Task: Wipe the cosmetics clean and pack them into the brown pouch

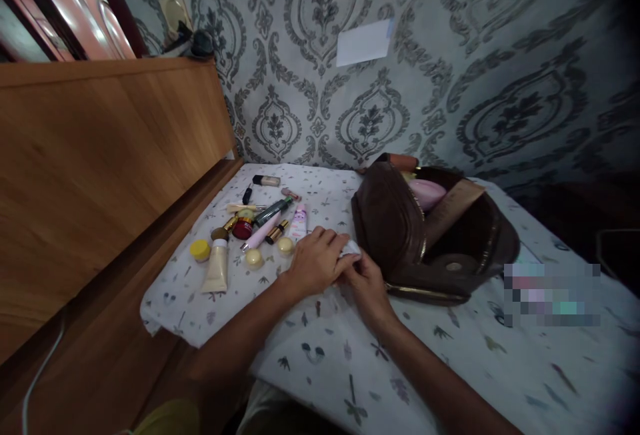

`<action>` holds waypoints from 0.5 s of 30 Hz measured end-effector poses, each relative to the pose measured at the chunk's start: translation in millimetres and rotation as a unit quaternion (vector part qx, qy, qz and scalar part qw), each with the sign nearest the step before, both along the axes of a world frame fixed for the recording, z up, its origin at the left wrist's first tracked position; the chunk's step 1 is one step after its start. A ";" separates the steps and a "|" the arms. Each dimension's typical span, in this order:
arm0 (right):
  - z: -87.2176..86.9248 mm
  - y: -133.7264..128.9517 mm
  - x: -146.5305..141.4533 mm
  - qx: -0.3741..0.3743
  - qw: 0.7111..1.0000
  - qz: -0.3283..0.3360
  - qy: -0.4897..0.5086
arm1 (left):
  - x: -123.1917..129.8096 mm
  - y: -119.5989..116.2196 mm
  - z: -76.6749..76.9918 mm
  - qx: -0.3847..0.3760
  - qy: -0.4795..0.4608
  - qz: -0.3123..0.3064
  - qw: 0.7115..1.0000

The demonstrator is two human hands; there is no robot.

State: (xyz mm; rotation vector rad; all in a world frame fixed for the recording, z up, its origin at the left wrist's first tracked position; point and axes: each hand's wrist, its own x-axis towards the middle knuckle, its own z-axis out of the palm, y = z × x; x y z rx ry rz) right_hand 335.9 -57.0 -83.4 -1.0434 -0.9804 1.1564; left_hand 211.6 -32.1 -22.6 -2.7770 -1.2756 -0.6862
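Head view: left hand (316, 260) and right hand (369, 294), fingers bent inward, together grasp one small whitish item (351, 248) over patterned cloth (330, 342). Pale round pot (285, 246) stands near the left wrist; a sideways wrist swing could knock it. Brown bag (385, 215) sits beside right hand, interior largely dark. Item mostly covered by fingers, identity uncertain; pixelated patch (552, 294) at right, unreadable.

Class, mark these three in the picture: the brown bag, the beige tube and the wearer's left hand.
Brown bag (387, 218): head view, on its side wall.
Beige tube (217, 270): head view, on its body.
Left hand (316, 263): head view, on its back.
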 end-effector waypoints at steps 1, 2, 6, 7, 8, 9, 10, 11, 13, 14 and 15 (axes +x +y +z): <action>-0.9 -0.1 -0.9 -0.002 1.000 -0.005 0.010 | -0.5 0.3 0.4 0.017 0.017 -0.005 1.000; -1.6 -0.1 -2.0 -0.005 1.000 -0.011 0.024 | -1.4 1.1 1.0 0.029 0.033 -0.008 0.999; 0.4 -1.2 -6.4 -0.009 0.996 -0.024 0.080 | -7.1 7.1 4.5 0.011 0.044 0.007 0.999; 2.2 -1.9 -7.3 -0.007 0.996 -0.026 0.089 | -8.4 8.7 5.3 -0.008 0.025 0.016 1.000; 4.4 -2.7 -8.0 -0.006 0.995 -0.029 0.096 | -9.6 10.3 5.9 -0.029 -0.010 0.023 0.999; 7.0 -3.7 -8.6 -0.006 0.994 -0.033 0.101 | -10.6 11.9 6.1 -0.054 -0.060 0.026 0.996; 9.8 -4.9 -9.1 -0.004 0.994 -0.039 0.104 | -11.3 13.7 5.9 -0.087 -0.128 0.025 0.988; 12.6 -6.2 -9.7 -0.002 0.993 -0.047 0.105 | -11.7 15.5 5.1 -0.123 -0.203 0.023 0.971; 17.9 -8.9 -10.8 0.008 0.993 -0.060 0.104 | -11.5 19.5 2.1 -0.193 -0.327 0.020 0.925; 20.2 -10.2 -11.4 0.015 0.992 -0.065 0.103 | -10.8 21.5 -0.2 -0.219 -0.363 0.020 0.906; 22.1 -11.2 -12.0 0.023 0.992 -0.068 0.102 | -9.7 23.3 -2.8 -0.243 -0.384 0.022 0.891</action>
